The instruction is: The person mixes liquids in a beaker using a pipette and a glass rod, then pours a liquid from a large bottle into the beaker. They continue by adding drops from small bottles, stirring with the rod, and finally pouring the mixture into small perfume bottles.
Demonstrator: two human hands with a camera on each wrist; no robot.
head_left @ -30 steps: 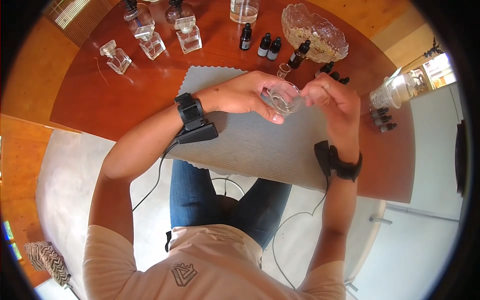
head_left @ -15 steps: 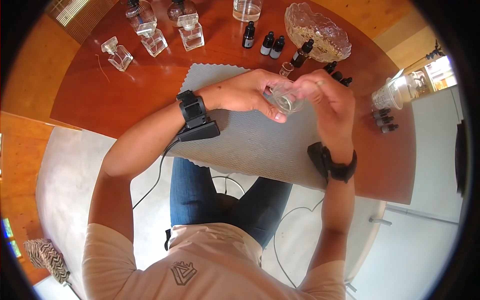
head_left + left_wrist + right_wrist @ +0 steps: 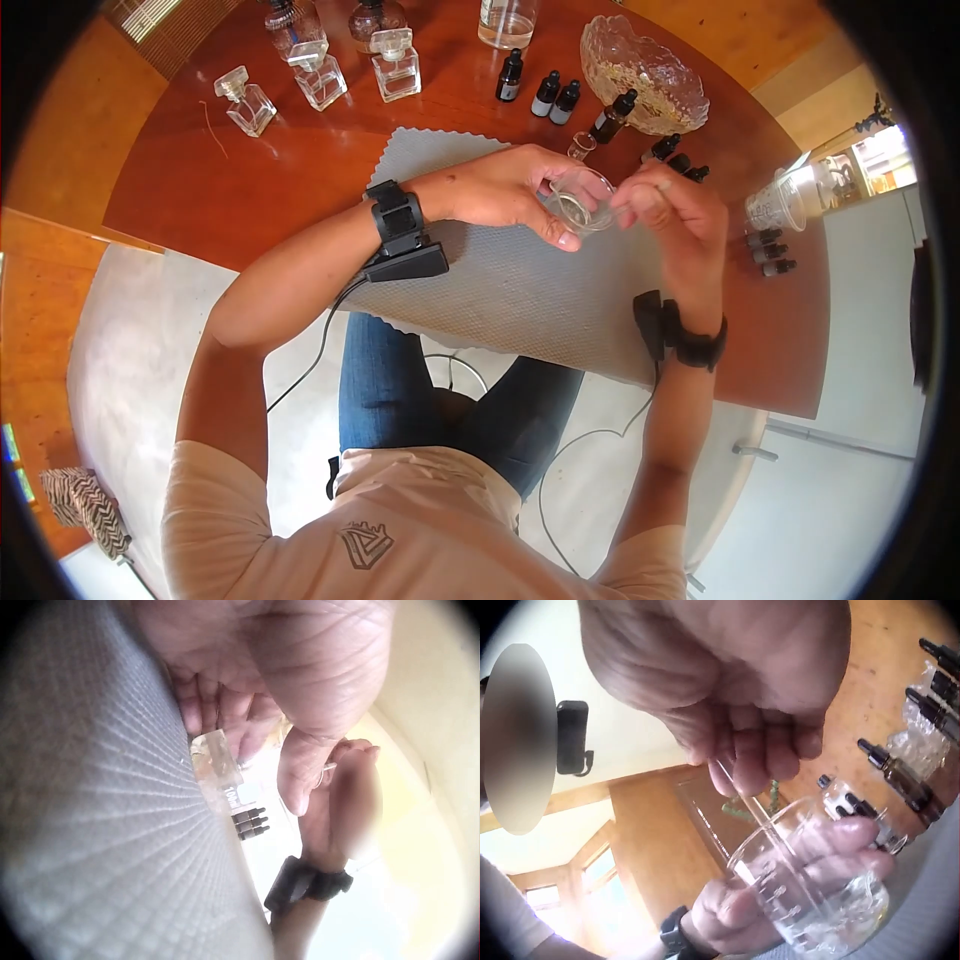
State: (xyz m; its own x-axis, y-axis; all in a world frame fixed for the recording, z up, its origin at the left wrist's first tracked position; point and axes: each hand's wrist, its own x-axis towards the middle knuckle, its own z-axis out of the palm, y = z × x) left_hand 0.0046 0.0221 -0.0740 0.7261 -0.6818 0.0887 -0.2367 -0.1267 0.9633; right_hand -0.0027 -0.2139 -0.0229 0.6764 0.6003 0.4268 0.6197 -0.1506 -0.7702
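My left hand (image 3: 510, 195) grips a clear glass beaker (image 3: 580, 203) round its side, above the grey mat. Printed marks and a little clear liquid at the bottom show on the beaker (image 3: 832, 930) in the right wrist view, where it is tilted. A thin glass stirring rod (image 3: 771, 831) slants down into it. My right hand (image 3: 680, 220) pinches the upper end of the rod between thumb and fingers, to the right of the beaker's rim. In the left wrist view the left hand's palm (image 3: 322, 667) hides most of the beaker.
The grey mat (image 3: 510, 290) covers the table's front. Square perfume bottles (image 3: 398, 75) stand back left. Several dark dropper bottles (image 3: 510, 78) and a cut-glass bowl (image 3: 640, 85) lie beyond the hands. A plastic cup (image 3: 775, 205) stands at the right.
My right hand moved left over the beaker, then back to its right, the rod still pinched. The left hand keeps its grip on the beaker. The head view shifted slightly.
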